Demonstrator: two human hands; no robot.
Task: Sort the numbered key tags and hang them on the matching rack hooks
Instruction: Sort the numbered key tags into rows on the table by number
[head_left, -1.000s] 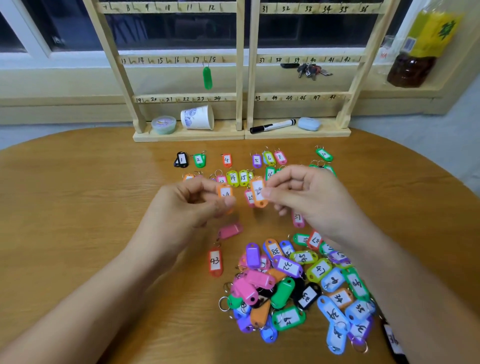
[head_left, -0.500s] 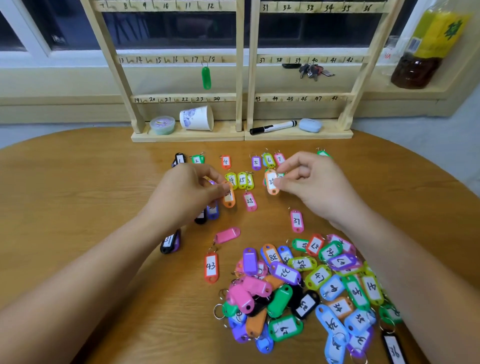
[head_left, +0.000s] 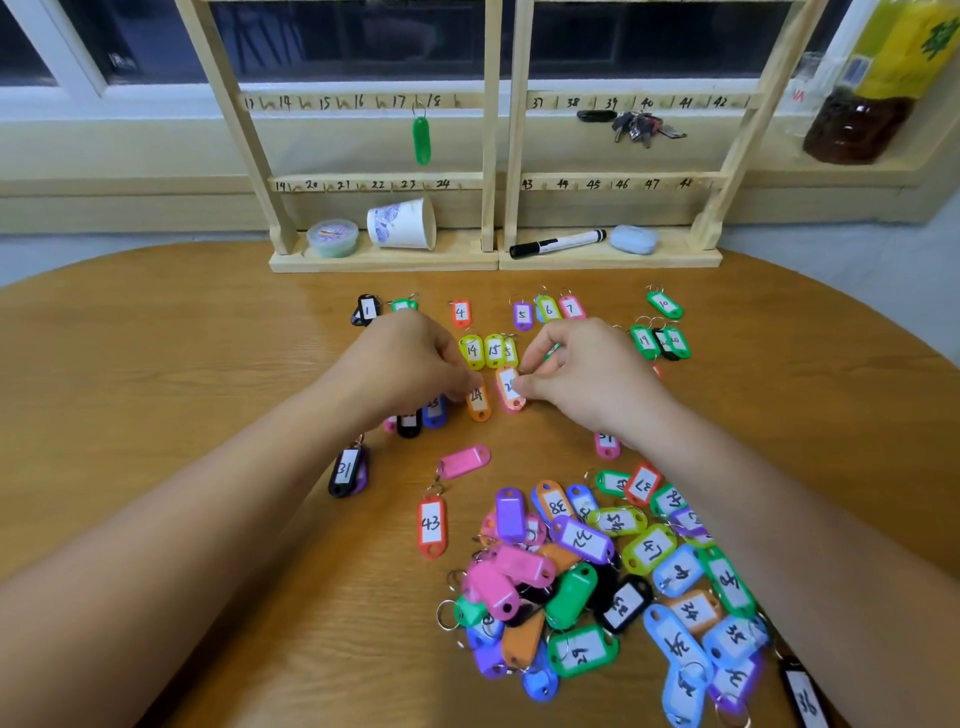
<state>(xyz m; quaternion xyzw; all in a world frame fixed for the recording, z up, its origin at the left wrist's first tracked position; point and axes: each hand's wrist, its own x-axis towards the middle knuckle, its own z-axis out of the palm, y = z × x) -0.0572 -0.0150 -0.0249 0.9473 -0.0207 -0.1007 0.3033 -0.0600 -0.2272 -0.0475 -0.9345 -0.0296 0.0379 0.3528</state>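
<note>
Two wooden racks (head_left: 491, 184) with numbered hooks stand at the table's far edge. One green tag (head_left: 421, 140) hangs near hook 18. Sorted tags lie in rows before the racks, among them tag 4 (head_left: 460, 313) and yellow tags 14 and 15 (head_left: 483, 351). A mixed pile of tags (head_left: 597, 571) lies near me. My left hand (head_left: 410, 364) pinches the top end of orange tag 24 (head_left: 478, 402), which lies on the table. My right hand (head_left: 587, 379) pinches another orange tag (head_left: 509, 387) lying over a pink one; its number is partly hidden.
Loose tags 43 (head_left: 431, 525), 31 (head_left: 347, 470) and a face-down pink one (head_left: 464, 461) lie left of the pile. On the rack base sit a paper cup (head_left: 402, 224), a small tub (head_left: 332, 238), a marker (head_left: 557, 243) and a blue case (head_left: 632, 239). Keys (head_left: 641, 127) hang near hook 40.
Both hands came down from mid-air to the table. The left brought tag 24 down beside the blue tag; the right lowered its orange tag onto the pink tag.
</note>
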